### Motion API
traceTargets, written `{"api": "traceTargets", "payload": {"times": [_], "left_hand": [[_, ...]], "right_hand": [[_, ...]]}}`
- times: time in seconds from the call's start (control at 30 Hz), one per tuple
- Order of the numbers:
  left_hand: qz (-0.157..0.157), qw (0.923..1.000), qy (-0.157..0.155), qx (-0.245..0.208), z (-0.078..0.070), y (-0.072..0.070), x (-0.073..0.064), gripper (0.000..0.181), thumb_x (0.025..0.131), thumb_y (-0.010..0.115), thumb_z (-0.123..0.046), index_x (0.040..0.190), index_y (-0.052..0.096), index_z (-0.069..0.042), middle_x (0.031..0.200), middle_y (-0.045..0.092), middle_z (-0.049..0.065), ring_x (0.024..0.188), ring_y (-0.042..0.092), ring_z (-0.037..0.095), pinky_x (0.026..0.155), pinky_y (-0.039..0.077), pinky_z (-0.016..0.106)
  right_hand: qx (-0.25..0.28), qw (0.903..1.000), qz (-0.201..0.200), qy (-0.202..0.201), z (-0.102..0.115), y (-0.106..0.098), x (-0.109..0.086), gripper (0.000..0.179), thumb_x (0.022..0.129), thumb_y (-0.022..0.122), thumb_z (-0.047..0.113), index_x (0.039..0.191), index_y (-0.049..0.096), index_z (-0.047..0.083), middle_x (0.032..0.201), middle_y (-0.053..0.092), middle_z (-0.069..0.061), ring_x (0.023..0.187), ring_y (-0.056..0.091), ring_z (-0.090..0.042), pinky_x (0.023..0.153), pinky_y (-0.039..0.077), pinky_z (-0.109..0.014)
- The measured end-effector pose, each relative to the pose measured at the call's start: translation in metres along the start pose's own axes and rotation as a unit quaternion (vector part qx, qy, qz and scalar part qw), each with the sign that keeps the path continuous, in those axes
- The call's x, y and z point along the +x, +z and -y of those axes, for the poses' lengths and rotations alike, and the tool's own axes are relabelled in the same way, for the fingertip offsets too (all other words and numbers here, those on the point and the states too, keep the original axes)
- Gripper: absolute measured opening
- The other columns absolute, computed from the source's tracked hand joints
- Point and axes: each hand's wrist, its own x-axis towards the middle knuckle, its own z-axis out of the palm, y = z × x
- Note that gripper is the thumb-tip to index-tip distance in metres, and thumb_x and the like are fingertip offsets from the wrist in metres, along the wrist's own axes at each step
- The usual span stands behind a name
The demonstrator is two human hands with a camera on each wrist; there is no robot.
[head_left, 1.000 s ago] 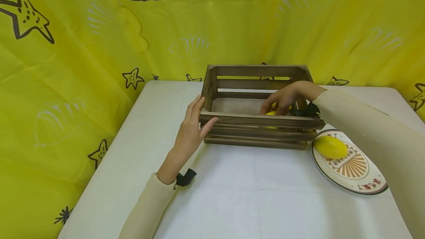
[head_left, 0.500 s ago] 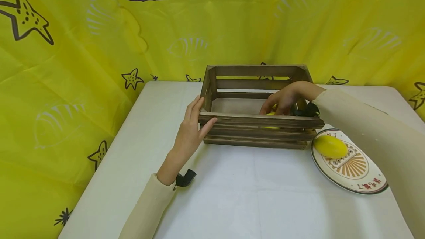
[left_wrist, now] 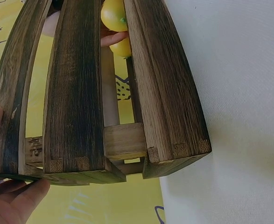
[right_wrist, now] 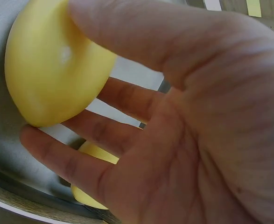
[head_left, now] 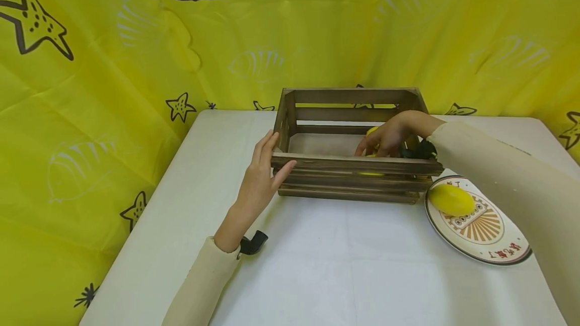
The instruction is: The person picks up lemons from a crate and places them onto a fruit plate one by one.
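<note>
My left hand (head_left: pixel 259 180) rests on the front left corner of the slatted wooden crate (head_left: pixel 358 166), its fingers straight along the end and its thumb on the front. Inside the crate, towards its right end, my right hand (head_left: pixel 388 135) has its thumb on one side of a yellow lemon (right_wrist: pixel 52 65) and its fingers on the other. Behind those fingers is a second lemon (right_wrist: pixel 92 196), mostly hidden in the right wrist view. Through the slats, the left wrist view shows a lemon (left_wrist: pixel 114 15) on either side of a finger.
To the right of the crate, a patterned white plate (head_left: pixel 491 253) bears another lemon (head_left: pixel 451 200), partly beside the right sleeve. A dark green object (head_left: pixel 419 150) shows in the crate's right end under the wrist. Behind the white table (head_left: pixel 308 265) hangs a yellow curtain (head_left: pixel 254 24).
One lemon in the crate has shifted towards the back and now shows behind the right hand. The right fingers have moved slightly; the left hand and the crate stay put.
</note>
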Motion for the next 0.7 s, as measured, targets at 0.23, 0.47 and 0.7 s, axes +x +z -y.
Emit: {"api": "traceTargets", "payload": {"times": [0.23,0.47,0.7], "left_hand": [[0.001,1.0000,0.001,-0.003,-0.0004,-0.0004,-0.0001,0.068,0.095,0.065,-0.025,0.147,0.033,0.004,0.150,0.034,0.021,0.130,0.049,0.036,0.097,0.050,0.040],[-0.001,1.0000,0.002,-0.004,0.0010,-0.0005,-0.0004,0.069,0.095,0.066,-0.026,0.147,0.033,0.004,0.151,0.033,0.021,0.129,0.050,0.036,0.097,0.050,0.040],[0.001,1.0000,0.003,-0.005,0.0009,0.0002,0.0001,0.068,0.095,0.066,-0.025,0.147,0.033,0.004,0.151,0.033,0.021,0.129,0.049,0.036,0.097,0.050,0.040]], "right_hand": [[-0.010,0.9999,0.006,0.009,-0.0005,-0.0003,-0.0005,0.053,0.096,0.049,0.006,0.147,0.032,0.009,0.143,0.034,-0.026,0.101,0.053,-0.022,0.078,0.052,-0.031],[-0.008,0.9999,0.006,0.014,0.0001,-0.0004,-0.0008,0.053,0.096,0.050,0.007,0.146,0.032,0.007,0.141,0.034,-0.026,0.102,0.054,-0.023,0.081,0.052,-0.034],[0.000,0.9998,0.006,0.020,-0.0002,0.0008,-0.0015,0.051,0.097,0.053,0.010,0.144,0.034,0.007,0.140,0.035,-0.026,0.108,0.052,-0.026,0.087,0.053,-0.039]]}}
